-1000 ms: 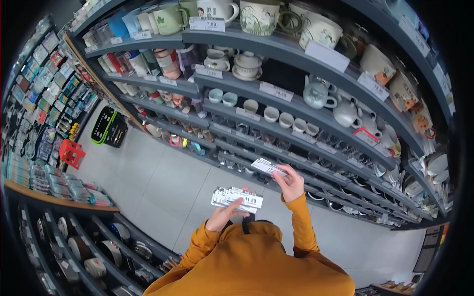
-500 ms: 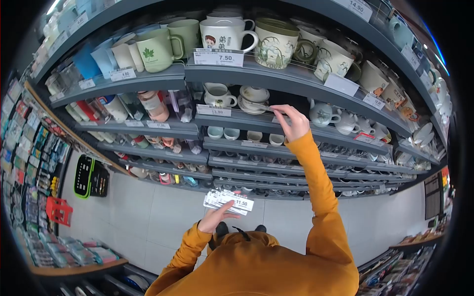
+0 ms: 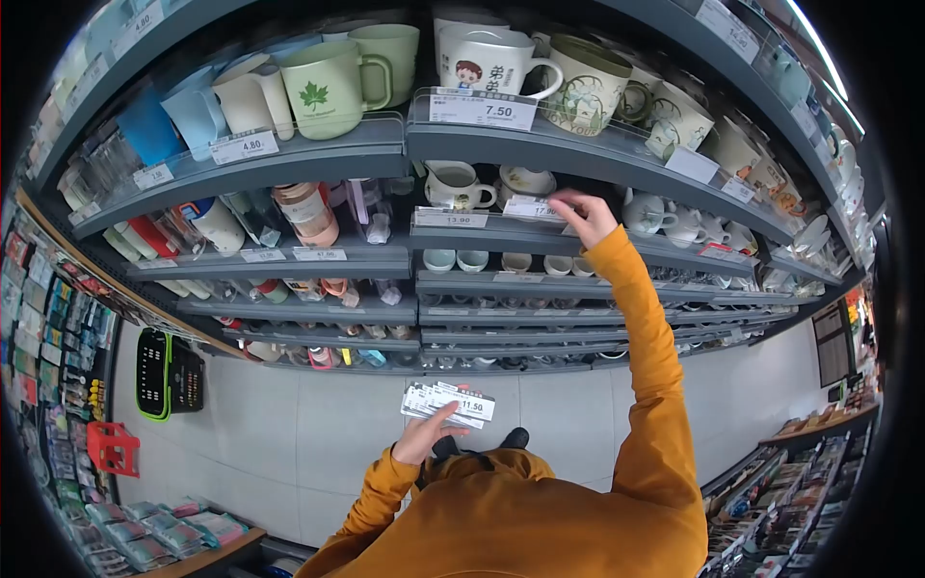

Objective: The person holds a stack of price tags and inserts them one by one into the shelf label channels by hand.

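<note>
Low in front of my body, my left hand [image 3: 424, 433] grips a fanned stack of price labels [image 3: 449, 405], its thumb across the top one, which reads 11.50. My right hand [image 3: 589, 218] reaches to a middle shelf. Its fingers are pinched at the right end of a white price label [image 3: 533, 208] reading about 17.90, which lies at the shelf's front edge. Just behind that label stands a lidded bowl [image 3: 526, 183], partly covered. A white pitcher [image 3: 453, 185] is to its left, above a label [image 3: 450, 219] reading 13.90.
Mugs fill the shelf above, among them a green mug [image 3: 323, 91] and a white mug [image 3: 489, 63]. Teapots [image 3: 648, 210] stand right of my right hand. A black and green basket [image 3: 169, 374] and a red basket [image 3: 113, 449] are on the left.
The label by my right hand has turned from nearly edge-on to facing me, now at the shelf edge. My view has shifted slightly left. My left hand keeps holding the stack.
</note>
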